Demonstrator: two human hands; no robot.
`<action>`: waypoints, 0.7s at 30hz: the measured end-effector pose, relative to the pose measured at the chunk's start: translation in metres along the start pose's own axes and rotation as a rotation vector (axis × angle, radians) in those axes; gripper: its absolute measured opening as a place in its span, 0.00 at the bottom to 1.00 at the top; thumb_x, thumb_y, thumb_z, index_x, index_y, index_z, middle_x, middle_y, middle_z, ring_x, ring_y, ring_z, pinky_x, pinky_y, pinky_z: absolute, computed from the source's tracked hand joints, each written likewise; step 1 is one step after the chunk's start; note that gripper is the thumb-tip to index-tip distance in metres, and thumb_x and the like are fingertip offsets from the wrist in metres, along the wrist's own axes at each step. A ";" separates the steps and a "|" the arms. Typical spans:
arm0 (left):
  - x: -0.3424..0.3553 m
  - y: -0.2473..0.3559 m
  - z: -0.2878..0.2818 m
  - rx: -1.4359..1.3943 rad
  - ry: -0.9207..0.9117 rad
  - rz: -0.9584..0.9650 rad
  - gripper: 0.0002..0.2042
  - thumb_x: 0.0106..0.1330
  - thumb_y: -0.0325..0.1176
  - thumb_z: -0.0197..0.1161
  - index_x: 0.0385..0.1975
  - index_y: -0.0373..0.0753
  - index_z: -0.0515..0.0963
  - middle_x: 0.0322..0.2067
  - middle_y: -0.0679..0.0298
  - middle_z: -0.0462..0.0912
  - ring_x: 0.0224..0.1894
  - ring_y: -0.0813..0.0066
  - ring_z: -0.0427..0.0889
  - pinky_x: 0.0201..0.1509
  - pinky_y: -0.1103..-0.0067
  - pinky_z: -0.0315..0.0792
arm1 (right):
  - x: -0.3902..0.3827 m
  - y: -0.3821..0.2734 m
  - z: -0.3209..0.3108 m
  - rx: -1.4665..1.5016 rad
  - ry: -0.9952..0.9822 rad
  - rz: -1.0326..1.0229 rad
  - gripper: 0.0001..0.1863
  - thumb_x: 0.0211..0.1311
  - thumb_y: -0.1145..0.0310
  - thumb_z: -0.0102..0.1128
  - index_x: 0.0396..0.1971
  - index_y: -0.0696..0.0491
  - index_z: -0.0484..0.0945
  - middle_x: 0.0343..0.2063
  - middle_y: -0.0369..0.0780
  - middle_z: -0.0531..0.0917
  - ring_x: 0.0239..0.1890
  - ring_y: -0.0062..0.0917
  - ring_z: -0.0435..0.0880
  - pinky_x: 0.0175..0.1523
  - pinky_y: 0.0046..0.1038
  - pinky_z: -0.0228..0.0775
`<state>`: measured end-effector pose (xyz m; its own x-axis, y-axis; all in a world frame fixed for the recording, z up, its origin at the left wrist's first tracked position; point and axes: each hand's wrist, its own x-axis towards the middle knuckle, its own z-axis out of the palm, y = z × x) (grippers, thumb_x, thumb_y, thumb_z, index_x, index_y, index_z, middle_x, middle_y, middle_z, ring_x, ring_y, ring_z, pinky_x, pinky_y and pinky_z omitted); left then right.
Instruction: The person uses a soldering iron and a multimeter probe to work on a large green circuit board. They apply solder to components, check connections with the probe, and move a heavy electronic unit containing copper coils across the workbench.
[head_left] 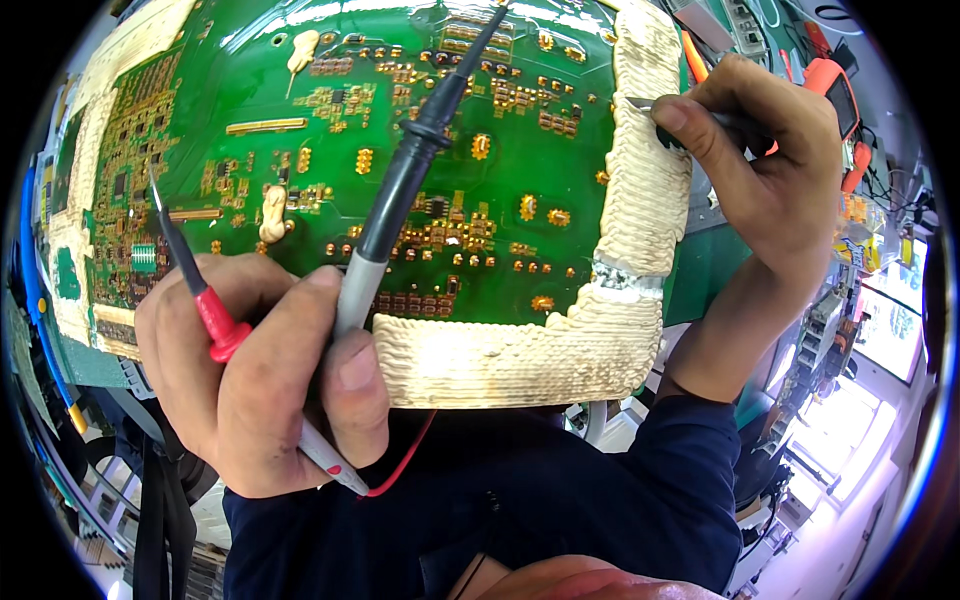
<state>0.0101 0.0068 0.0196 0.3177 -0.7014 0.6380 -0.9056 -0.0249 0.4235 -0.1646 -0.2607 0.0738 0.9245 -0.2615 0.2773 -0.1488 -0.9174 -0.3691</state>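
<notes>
A large green circuit board [565, 245] with gold-coloured solder points fills the middle, bordered by a thick ribbed cream bead [645, 200]. My left hand [265, 370] is closed round two test probes at the board's near edge. The black probe [410, 155] slants up and away across the board; the red probe [215, 310] points its metal tip over the left part. Whether either tip touches the board I cannot tell. My right hand [765, 150] pinches a thin tool with a metal tip [640, 103] at the bead's right side; its dark handle is mostly hidden.
An orange-and-dark handheld meter [835, 90] lies beyond my right hand. Orange-handled tools, cables and a yellow packet [860, 250] lie along the right side. A red lead [410, 460] hangs below the board. Cream blobs [273, 213] stand on the board's surface.
</notes>
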 end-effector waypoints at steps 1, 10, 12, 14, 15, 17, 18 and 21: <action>0.000 0.000 0.000 0.005 -0.003 0.012 0.13 0.64 0.34 0.60 0.37 0.27 0.81 0.27 0.51 0.73 0.30 0.63 0.71 0.36 0.70 0.64 | 0.000 0.000 0.000 -0.003 -0.005 0.008 0.10 0.59 0.77 0.75 0.36 0.64 0.82 0.25 0.39 0.86 0.25 0.12 0.78 0.29 0.16 0.69; 0.001 0.000 -0.001 0.003 -0.013 0.019 0.14 0.66 0.35 0.61 0.37 0.27 0.80 0.28 0.51 0.73 0.30 0.64 0.72 0.36 0.71 0.65 | 0.002 0.001 -0.002 -0.012 -0.059 0.062 0.10 0.61 0.73 0.74 0.33 0.63 0.81 0.22 0.35 0.83 0.22 0.10 0.71 0.26 0.17 0.61; 0.001 0.000 -0.002 -0.001 -0.017 0.002 0.14 0.66 0.35 0.61 0.38 0.27 0.80 0.28 0.51 0.73 0.30 0.64 0.72 0.36 0.71 0.65 | 0.001 0.002 -0.004 -0.011 -0.075 0.063 0.10 0.60 0.74 0.75 0.34 0.63 0.81 0.22 0.35 0.83 0.23 0.11 0.74 0.27 0.16 0.64; 0.001 0.000 -0.002 0.001 -0.020 0.004 0.14 0.67 0.35 0.61 0.38 0.27 0.80 0.28 0.51 0.73 0.30 0.64 0.72 0.36 0.71 0.65 | 0.002 0.005 -0.003 -0.003 -0.039 0.016 0.10 0.59 0.76 0.75 0.35 0.63 0.81 0.23 0.36 0.84 0.25 0.13 0.78 0.29 0.17 0.67; 0.001 -0.001 -0.002 0.000 -0.021 0.011 0.14 0.67 0.35 0.61 0.38 0.27 0.80 0.28 0.51 0.73 0.30 0.64 0.72 0.36 0.71 0.65 | 0.001 0.006 0.001 0.004 0.006 -0.031 0.11 0.59 0.77 0.75 0.36 0.63 0.81 0.24 0.36 0.84 0.26 0.14 0.80 0.31 0.17 0.70; 0.002 -0.002 -0.002 0.000 -0.020 0.016 0.14 0.67 0.36 0.61 0.38 0.27 0.80 0.27 0.51 0.73 0.30 0.64 0.72 0.36 0.71 0.65 | 0.002 0.008 0.004 0.003 0.056 -0.099 0.11 0.57 0.78 0.75 0.38 0.63 0.81 0.25 0.37 0.85 0.28 0.17 0.84 0.34 0.19 0.74; 0.001 -0.002 -0.003 0.000 -0.019 0.014 0.14 0.67 0.36 0.61 0.38 0.27 0.80 0.27 0.51 0.74 0.30 0.64 0.72 0.36 0.71 0.65 | 0.003 0.008 0.005 -0.007 0.061 -0.119 0.12 0.57 0.79 0.75 0.38 0.63 0.81 0.26 0.38 0.85 0.30 0.18 0.85 0.36 0.20 0.76; 0.002 -0.002 -0.003 -0.002 -0.031 0.016 0.15 0.67 0.36 0.61 0.38 0.27 0.81 0.28 0.51 0.74 0.30 0.63 0.72 0.36 0.70 0.65 | 0.003 0.006 0.007 0.001 0.069 -0.115 0.12 0.56 0.81 0.75 0.39 0.63 0.81 0.29 0.40 0.86 0.31 0.20 0.87 0.38 0.21 0.78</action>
<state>0.0136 0.0082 0.0218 0.2947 -0.7234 0.6244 -0.9097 -0.0123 0.4151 -0.1607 -0.2650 0.0662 0.9091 -0.1744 0.3784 -0.0426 -0.9423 -0.3321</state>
